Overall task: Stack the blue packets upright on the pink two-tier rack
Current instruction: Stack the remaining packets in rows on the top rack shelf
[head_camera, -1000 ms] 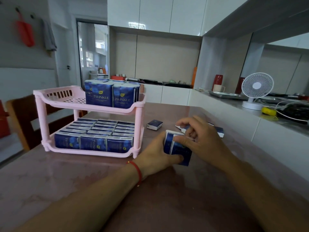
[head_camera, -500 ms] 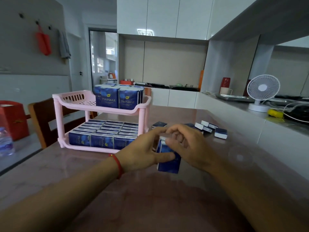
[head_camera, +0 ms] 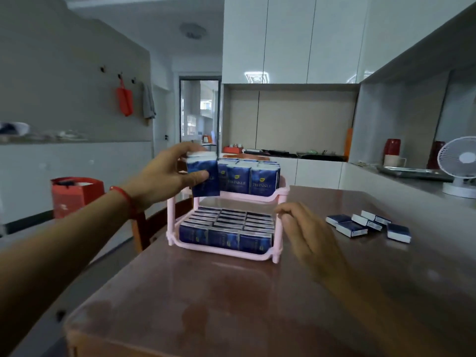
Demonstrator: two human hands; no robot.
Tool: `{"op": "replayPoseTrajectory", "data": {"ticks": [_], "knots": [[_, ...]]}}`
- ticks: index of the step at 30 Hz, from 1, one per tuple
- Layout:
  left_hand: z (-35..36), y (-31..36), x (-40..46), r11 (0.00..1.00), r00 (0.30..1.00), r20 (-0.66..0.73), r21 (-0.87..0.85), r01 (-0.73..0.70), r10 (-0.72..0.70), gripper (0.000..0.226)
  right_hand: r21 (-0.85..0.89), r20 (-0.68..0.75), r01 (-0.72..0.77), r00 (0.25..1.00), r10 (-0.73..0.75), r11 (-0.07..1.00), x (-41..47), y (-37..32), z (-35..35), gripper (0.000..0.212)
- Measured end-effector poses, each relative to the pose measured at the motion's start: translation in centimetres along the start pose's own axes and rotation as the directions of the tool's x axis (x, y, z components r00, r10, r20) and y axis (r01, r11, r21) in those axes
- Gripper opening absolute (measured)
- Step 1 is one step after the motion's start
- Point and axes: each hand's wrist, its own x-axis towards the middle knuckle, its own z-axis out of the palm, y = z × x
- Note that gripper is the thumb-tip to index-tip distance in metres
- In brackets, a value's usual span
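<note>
A moment before, both hands were down low on the surface, squeezing a blue packet together. Now the left hand had lifted that blue packet up to the top shelf of the pink rack, so this packet looked almost ready to be put in. The left fingers were curled over the packet's white top and the thumb pressed its front, so it was held tight and stood up straight. It hung at the left front of the top shelf, just beside the upright packets already standing there. The right hand had let go and was loose and holding nothing, near the rack's right post. The bottom shelf looked full. A few loose packets lay flat on the surface to the right, waiting their turn.
</note>
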Motion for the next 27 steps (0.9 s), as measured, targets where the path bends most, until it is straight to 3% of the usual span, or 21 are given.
{"op": "replayPoseTrajectory", "data": {"ticks": [2, 6, 11, 17, 21, 27], "knots": [[-0.3, -0.2, 1.7, 0.999, 1.0, 0.013, 0.051, 0.014, -0.015, 0.04, -0.034, -0.071, -0.009, 0.997, 0.007, 0.999, -0.2, 0.3, 1.1, 0.036], [0.3, -0.3, 4.9, 0.993, 0.999, 0.039, 0.115, 0.031, -0.036, 0.039, -0.124, -0.035, 0.033, 0.999, -0.038, 0.992, -1.5, 1.3, 1.0, 0.04], [0.9, -1.8, 6.6, 0.984, 0.997, 0.067, 0.174, 0.028, -0.04, 0.036, -0.076, -0.027, -0.049, 0.999, 0.047, 0.996, -2.3, 2.6, 0.9, 0.036], [1.2, -3.0, 6.0, 0.978, 0.976, 0.165, 0.177, 0.111, -0.141, 0.041, -0.029, -0.039, -0.086, 0.996, 0.085, 0.996, -1.8, 3.2, 1.7, 0.04], [1.5, -2.6, 5.8, 0.972, 0.978, 0.099, 0.164, 0.166, -0.183, 0.061, 0.012, -0.003, -0.119, 0.993, 0.119, 0.993, -2.0, 3.3, 1.8, 0.045], [1.2, -2.4, 5.9, 0.939, 0.933, 0.166, 0.189, 0.288, -0.319, 0.09, 0.05, -0.017, -0.127, 0.992, 0.128, 0.991, -1.9, 3.8, 1.7, 0.039]]}}
